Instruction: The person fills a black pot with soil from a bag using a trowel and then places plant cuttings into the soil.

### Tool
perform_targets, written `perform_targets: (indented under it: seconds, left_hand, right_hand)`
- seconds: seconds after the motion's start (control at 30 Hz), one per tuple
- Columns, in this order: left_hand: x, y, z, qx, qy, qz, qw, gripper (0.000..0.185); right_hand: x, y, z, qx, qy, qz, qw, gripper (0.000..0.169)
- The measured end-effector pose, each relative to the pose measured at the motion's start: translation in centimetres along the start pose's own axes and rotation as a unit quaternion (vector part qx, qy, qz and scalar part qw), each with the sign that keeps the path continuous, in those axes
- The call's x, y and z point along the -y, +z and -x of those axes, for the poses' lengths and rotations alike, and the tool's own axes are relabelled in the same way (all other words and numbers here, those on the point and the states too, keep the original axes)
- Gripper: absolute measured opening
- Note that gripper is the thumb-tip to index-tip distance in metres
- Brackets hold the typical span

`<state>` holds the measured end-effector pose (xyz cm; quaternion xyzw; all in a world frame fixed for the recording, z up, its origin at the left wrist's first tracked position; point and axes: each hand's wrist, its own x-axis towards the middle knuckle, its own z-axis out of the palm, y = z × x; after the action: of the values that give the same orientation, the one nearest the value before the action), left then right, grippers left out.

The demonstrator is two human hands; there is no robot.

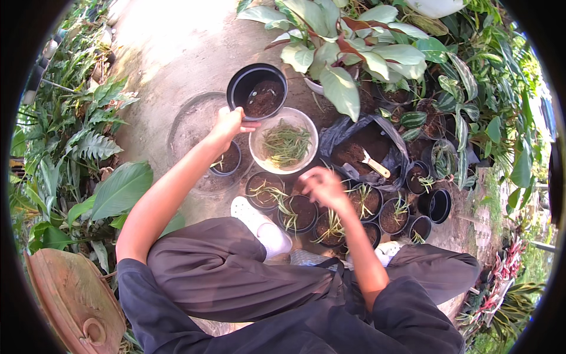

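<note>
My left hand (232, 124) grips the near rim of a black plastic pot (234, 90), which is tipped towards me with brown potting soil (265, 98) in its bottom. Just below that pot is a pale round bowl (255, 155) holding cut green plant pieces (287, 144). My right hand (322, 186), blurred, hovers between the bowl and the potted seedlings; whether anything small is in its fingers cannot be seen. Beside it on the right lies an open black plastic bag (400, 146) of soil, where a trowel with a cream handle (378, 168) rests.
Several black pots with slender green plants, such as one pot (393, 217), crowd the ground before my feet. Another small pot (227, 159) stands under my left wrist. Stacked pots (435, 205) are at right. A large leafy plant (345, 48) overhangs the bag; a terracotta planter (79, 296) stands lower left.
</note>
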<state>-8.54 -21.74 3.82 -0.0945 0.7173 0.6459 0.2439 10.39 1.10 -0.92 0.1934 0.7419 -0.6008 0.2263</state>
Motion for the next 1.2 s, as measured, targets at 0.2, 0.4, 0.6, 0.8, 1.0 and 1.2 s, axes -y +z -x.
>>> perform_targets:
  seconds: [0.2,0.4,0.6,0.8,1.0,1.2]
  left_hand:
    - [1.2,3.0,-0.2,0.043,-0.034,-0.045,0.997,0.029]
    - [0.8,7.3,-0.2,0.201,-0.021,-0.153,0.967,0.035]
    - [1.9,11.3,0.4,0.216,-0.023,-0.256,0.942,0.033]
    - [2.7,12.3,0.5,0.214,0.000,-0.242,0.947,0.031]
    - [3.0,12.0,0.4,0.192,0.002,-0.211,0.959,0.031]
    - [2.8,12.6,-0.4,0.228,-0.014,-0.203,0.952,0.030]
  right_hand:
    - [-9.9,-15.3,-6.2,-0.347,-0.011,0.381,0.857,0.025]
    - [-13.1,-16.6,-8.0,-0.282,0.026,0.516,0.808,0.038]
    - [-13.1,-13.6,-8.6,-0.248,0.030,0.491,0.835,0.035]
    - [-11.7,-12.2,-10.7,-0.220,0.073,0.280,0.932,0.040]
    - [-12.2,-15.3,-9.3,-0.156,0.047,0.198,0.967,0.042]
    - [-10.3,-17.7,-5.8,-0.157,-0.011,0.153,0.976,0.039]
